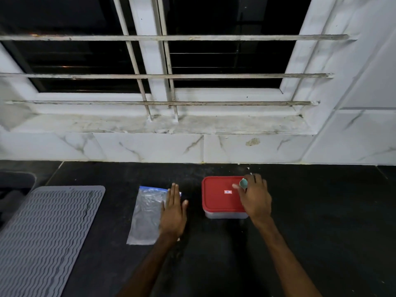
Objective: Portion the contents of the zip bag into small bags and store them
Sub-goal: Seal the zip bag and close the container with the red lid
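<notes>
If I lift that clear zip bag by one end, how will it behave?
The zip bag lies thin and crinkled, so it will probably flop and fold. It looks nearly flat, likely light. Its glossy film may slide on the black counter.

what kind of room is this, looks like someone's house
Most likely a home kitchen: a dark stone counter under a marble-tiled wall, a ridged grey drying mat, and a red-lidded food box.

Left hand flat, fingers straight; right hand curled around a small teal object.
</notes>
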Tool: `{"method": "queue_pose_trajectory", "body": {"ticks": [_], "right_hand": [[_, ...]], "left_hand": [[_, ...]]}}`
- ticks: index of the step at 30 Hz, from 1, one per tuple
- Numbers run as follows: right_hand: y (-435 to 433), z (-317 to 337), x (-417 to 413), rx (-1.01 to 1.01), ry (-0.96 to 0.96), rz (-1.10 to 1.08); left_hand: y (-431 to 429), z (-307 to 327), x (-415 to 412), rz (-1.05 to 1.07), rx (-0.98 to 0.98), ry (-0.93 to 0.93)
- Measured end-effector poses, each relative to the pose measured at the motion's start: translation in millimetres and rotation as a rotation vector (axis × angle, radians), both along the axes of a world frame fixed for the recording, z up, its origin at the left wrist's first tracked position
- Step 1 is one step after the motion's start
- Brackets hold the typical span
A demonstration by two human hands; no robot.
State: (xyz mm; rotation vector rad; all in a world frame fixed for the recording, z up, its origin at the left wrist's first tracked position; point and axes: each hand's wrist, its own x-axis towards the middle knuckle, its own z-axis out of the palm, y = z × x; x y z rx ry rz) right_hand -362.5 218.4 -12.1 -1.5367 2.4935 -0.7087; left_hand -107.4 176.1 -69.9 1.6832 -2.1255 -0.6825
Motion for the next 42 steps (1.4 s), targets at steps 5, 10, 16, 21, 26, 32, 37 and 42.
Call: {"method": "queue_pose_trajectory", "body": {"ticks": [5, 10, 16, 21, 26, 32, 37, 42], "right_hand": [[-6.5, -27.1, 23.0, 0.254, 0.100, 0.195], [-11.0, -27.0, 27.7, 0.237, 0.157, 0.183], [-29.0, -31.6, 33.9, 0.205, 0.178, 0.145], [-56.7, -32.1, 32.2, 0.231, 0.183, 0.162], [-82.4, -33.5, 31.1, 0.221, 0.204, 0.162], [-95.3, -35.1, 28.2, 0.221, 0.222, 0.157], [-96.4, -35.0, 28.1, 0.236, 0.216, 0.165], [-90.9, -30.3, 26.5, 0.236, 0.245, 0.218]], "left_hand": [[-7.4, -37.9, 51.5, -0.122, 0.043, -0.385], [-18.8, -60.3, 40.5, -0.103, 0.073, -0.485], [-40.3, -61.0, -1.6, -0.117, 0.066, -0.445], [-61.7, -62.0, -17.7, -0.158, 0.009, -0.414], [-78.8, -66.2, -22.4, -0.184, 0.003, -0.396], [-99.2, -70.0, -18.8, -0.213, -0.024, -0.412], [-97.1, -71.7, -18.2, -0.224, -0.073, -0.443], [-88.7, -71.8, -13.6, -0.193, -0.129, -0.407]]}}
